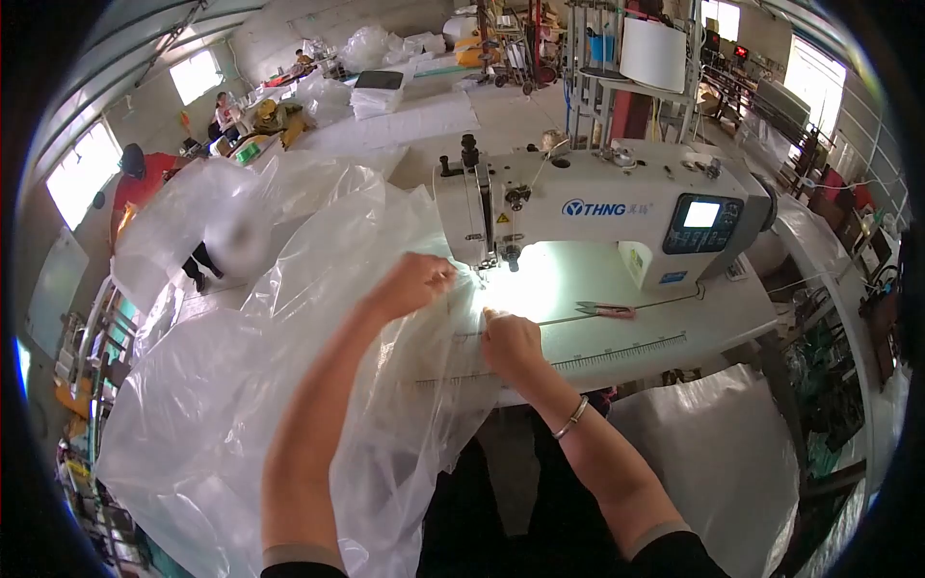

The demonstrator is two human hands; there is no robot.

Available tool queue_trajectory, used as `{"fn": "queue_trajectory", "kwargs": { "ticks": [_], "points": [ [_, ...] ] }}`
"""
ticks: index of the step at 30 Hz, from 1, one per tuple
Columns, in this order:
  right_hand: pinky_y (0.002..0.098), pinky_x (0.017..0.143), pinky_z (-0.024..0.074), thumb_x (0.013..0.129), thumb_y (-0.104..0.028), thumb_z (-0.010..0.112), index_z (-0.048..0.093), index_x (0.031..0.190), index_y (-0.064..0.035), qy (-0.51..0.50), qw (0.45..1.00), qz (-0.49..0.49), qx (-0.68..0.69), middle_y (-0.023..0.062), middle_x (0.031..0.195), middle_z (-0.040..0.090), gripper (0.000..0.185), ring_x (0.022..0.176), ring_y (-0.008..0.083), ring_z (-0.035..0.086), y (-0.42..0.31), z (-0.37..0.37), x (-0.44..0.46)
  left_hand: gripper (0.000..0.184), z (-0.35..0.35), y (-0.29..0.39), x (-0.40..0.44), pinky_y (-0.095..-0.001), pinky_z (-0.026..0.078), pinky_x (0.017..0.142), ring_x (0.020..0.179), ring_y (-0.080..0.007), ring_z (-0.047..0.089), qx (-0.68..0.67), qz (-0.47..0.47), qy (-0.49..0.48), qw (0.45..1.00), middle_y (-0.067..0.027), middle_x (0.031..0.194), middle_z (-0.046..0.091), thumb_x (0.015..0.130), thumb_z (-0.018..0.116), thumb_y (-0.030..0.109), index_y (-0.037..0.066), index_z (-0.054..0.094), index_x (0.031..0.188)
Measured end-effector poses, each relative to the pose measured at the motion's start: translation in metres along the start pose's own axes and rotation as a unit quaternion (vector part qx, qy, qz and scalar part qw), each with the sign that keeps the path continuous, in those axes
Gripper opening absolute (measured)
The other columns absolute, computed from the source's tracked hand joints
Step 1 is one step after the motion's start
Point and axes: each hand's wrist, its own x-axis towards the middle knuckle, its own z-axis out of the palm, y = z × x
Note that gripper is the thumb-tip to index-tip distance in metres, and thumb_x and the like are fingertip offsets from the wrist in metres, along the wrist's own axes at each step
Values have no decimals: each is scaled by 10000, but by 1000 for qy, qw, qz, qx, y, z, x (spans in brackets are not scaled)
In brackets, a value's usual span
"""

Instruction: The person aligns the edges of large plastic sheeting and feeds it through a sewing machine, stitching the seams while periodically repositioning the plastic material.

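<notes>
A large sheet of clear plastic film (318, 260) spreads over the left of the table and hangs down past its front edge. My left hand (416, 286) pinches the film just left of the needle area of a white sewing machine (617, 207). Just below and right of the needle, my right hand (513, 342) has its fingers closed on the film's edge. The machine's lamp glares there, so the exact fold is washed out. Thread snips (607, 310) with a reddish handle lie on the machine bed, right of my right hand.
A ruler scale (617, 354) runs along the table's front. A white thread cone (653, 53) stands behind the machine. Stacked sheets (378, 96) lie on the far table. A person in red (145, 178) stands at the left; others sit farther back. More film (713, 453) hangs at lower right.
</notes>
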Motion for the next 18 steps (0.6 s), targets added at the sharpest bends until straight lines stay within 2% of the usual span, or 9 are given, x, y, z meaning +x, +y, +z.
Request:
{"fn": "queue_trajectory", "kwargs": {
  "ticks": [2,4,6,7,9,10,12,15,18],
  "points": [
    [408,669,501,797,-129,521,614,1046,-51,-19,1000,5,-15,168,851,642,277,769,323,635,-4,-2,2,226,-32,12,-4,-368,491,788,861,-323,622,82,53,44,994,-169,927,651,763,607,114,-4,638,954],
    [410,667,500,794,-118,521,606,1093,-51,-37,999,10,-32,172,866,638,317,779,319,635,-5,-2,3,253,-65,6,-10,-365,457,871,976,-303,587,280,116,104,947,-135,996,643,761,620,127,28,643,992],
    [411,668,500,790,-108,526,602,1098,-48,-23,999,11,-39,163,832,644,322,767,316,636,-5,-1,2,379,-99,10,-29,-421,378,983,1191,-280,460,433,43,29,900,-75,1248,537,825,619,164,76,554,1188],
    [411,668,500,790,-108,526,602,1098,-48,-21,999,11,-39,163,832,644,322,767,316,636,-6,-3,1,379,-108,-1,-40,-421,378,983,1191,-280,460,433,44,30,900,-75,1248,537,825,619,164,76,554,1188],
    [406,662,503,781,-103,545,613,1014,-40,42,998,48,12,151,776,647,250,735,317,638,-8,-7,-3,487,-115,-27,-70,-515,308,1026,1267,-269,373,460,-85,-17,883,-64,1338,446,823,608,217,159,479,1288],
    [406,662,503,781,-103,545,613,1014,-40,43,998,48,13,151,776,647,250,735,317,638,-7,-6,-3,487,-116,-34,-82,-515,308,1026,1267,-269,373,462,-84,-17,883,-64,1338,446,823,608,217,159,479,1288],
    [405,650,504,784,-112,547,615,964,-39,63,997,35,12,139,723,646,206,701,313,640,-2,1,-2,544,-114,-47,-106,-593,269,1022,1307,-277,312,433,-160,-68,884,-45,1407,358,860,573,275,203,376,1362],
    [401,618,505,778,-102,535,625,921,-46,45,998,-12,-51,132,696,640,178,670,298,641,4,9,5,560,-112,-82,-133,-578,308,994,1284,-274,354,393,-219,-116,886,-57,1390,388,865,562,328,209,357,1372],
    [396,593,505,775,-101,528,632,827,-66,61,992,-29,-107,124,670,630,121,650,292,639,12,11,7,576,-120,-102,-158,-564,355,946,1220,-286,438,353,-209,-132,902,-77,1348,441,858,560,366,206,357,1373]
  ]
}}
